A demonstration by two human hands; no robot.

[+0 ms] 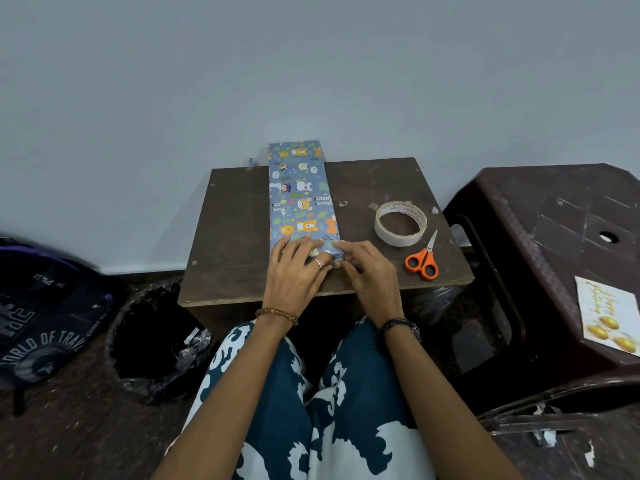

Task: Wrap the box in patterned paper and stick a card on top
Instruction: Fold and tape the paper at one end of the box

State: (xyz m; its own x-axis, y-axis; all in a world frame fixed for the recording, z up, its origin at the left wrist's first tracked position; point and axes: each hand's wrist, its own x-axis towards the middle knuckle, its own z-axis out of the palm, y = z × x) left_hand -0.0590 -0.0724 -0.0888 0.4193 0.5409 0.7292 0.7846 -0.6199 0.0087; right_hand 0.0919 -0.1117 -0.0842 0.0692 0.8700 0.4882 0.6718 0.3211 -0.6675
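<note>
A long box (299, 192) wrapped in blue paper with animal prints lies lengthwise on the small dark wooden table (239, 230), its far end past the table's back edge. My left hand (294, 268) lies flat on the box's near end, fingers spread and pressing the paper. My right hand (367, 271) is at the near right corner, its fingertips touching the folded paper at the end face. A "Happy Birthday" card (609, 313) with gold balloons lies on the brown plastic stool (554, 237) to the right.
A roll of tape (400, 223) and orange-handled scissors (423, 258) lie on the table right of the box. A bin lined with a black bag (152, 337) stands on the floor at the left, beside a dark backpack (45, 313). A grey wall is behind.
</note>
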